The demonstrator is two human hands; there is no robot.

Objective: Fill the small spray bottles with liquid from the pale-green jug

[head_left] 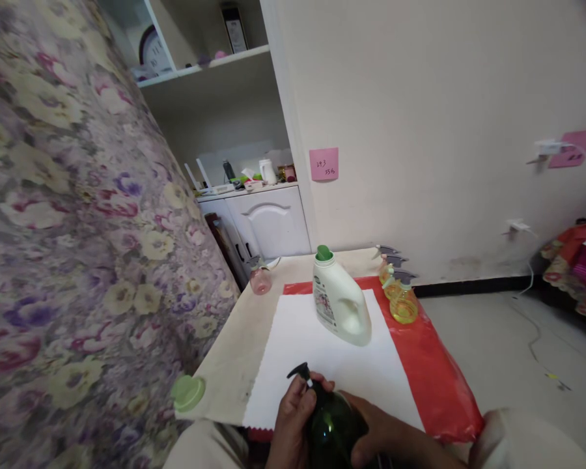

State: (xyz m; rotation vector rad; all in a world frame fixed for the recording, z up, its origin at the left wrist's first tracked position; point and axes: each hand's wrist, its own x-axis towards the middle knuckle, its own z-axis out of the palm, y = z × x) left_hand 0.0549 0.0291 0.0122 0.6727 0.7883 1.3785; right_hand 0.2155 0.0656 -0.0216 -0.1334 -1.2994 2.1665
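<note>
A dark green pump bottle [333,426] with a black pump head [300,372] is held at the near edge of the table. My left hand [293,413] closes round its neck, just below the pump. Around the bottle's right side wraps my right hand [374,426]. The bottle's lower part runs out of the picture. Beyond it, a pale green detergent jug [339,303] stands upright on a white sheet [293,345]; something green shows in its uncapped mouth. A light green cap [188,393] lies at the table's left front corner.
Several spray bottles with yellowish liquid [403,306] line the table's right back side, over red plastic [434,378]. A pink spray bottle [260,280] stands at the back left. A floral curtain [102,260] hangs along the left. Behind are a cabinet [273,221] and a wall.
</note>
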